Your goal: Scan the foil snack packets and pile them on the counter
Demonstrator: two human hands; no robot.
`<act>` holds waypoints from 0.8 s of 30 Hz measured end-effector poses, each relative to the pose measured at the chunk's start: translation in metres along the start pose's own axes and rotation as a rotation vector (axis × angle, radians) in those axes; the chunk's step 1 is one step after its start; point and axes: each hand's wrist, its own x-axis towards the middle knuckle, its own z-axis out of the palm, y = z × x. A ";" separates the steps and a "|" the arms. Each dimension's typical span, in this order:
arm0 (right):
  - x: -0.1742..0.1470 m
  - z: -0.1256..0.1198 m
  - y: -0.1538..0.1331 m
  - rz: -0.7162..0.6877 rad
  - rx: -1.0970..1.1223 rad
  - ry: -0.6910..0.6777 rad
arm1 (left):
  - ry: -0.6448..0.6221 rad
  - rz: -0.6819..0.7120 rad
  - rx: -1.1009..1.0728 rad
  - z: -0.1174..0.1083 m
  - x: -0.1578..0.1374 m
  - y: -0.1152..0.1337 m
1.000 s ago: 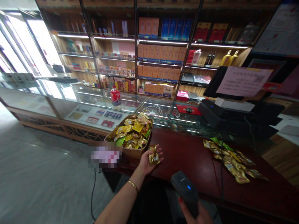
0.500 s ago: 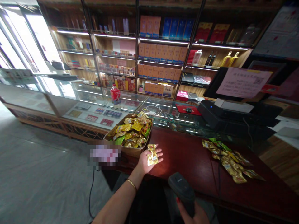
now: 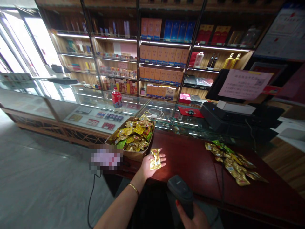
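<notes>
On the upturned palm of my left hand lies a small gold foil snack packet, held under the thumb with the fingers stretched out behind it. Bright light falls on the packet and palm. My right hand is wrapped round the handle of a black barcode scanner, whose head points toward the packet from the lower right. Just beyond my left hand stands a cardboard box full of gold, yellow and green packets. A loose pile of similar packets lies on the right side of the dark red wooden desk.
A glass display counter runs behind the desk, with a red-labelled bottle on it. At the right are a monitor, a mouse and a black machine. A dark cable crosses the desk. Stocked shelves line the wall.
The barcode scanner in my right hand has shifted slightly left and up toward the packet. My left hand stays almost in place with the packet. The view has moved a little.
</notes>
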 end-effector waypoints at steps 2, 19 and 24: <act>0.001 0.000 -0.002 -0.006 0.009 0.022 | -0.004 -0.001 0.012 0.000 0.000 0.000; 0.004 0.004 0.001 -0.031 -0.003 0.041 | -0.009 -0.021 0.040 0.001 0.000 0.000; 0.006 0.009 -0.002 -0.063 0.022 0.013 | -0.003 -0.019 0.045 0.003 0.000 0.000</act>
